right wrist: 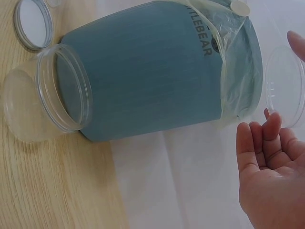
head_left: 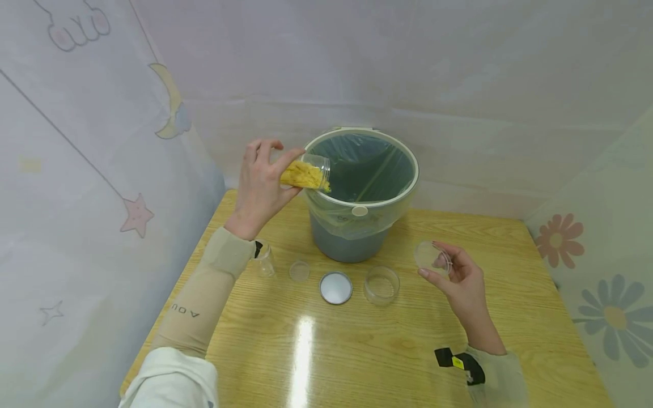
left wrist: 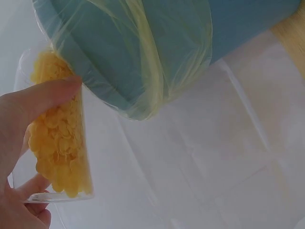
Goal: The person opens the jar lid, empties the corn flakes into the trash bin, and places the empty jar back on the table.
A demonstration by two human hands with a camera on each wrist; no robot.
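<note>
My left hand (head_left: 257, 187) grips a clear jar (head_left: 325, 164) lying nearly on its side, its mouth at the left rim of a bin (head_left: 347, 241). Yellow crumbly flakes (head_left: 302, 174) lie along the jar's lower wall and reach the mouth; the left wrist view shows the flakes (left wrist: 62, 138) packed behind the thumb. The bin is blue-grey with a light rim and a thin yellowish bag liner (right wrist: 238, 76) folded over it. Off to the right, my right hand (head_left: 466, 286) pinches a clear round lid (head_left: 425, 256) by its edge, above the table.
On the wooden table (head_left: 367, 351), before the bin, stand a wide clear jar (head_left: 381, 288), a white lid with a metal rim (head_left: 335, 288), a clear disc (head_left: 299, 271) and a clear container (head_left: 264, 265) partly behind my left wrist. Printed fabric (head_left: 326, 68) surrounds the table.
</note>
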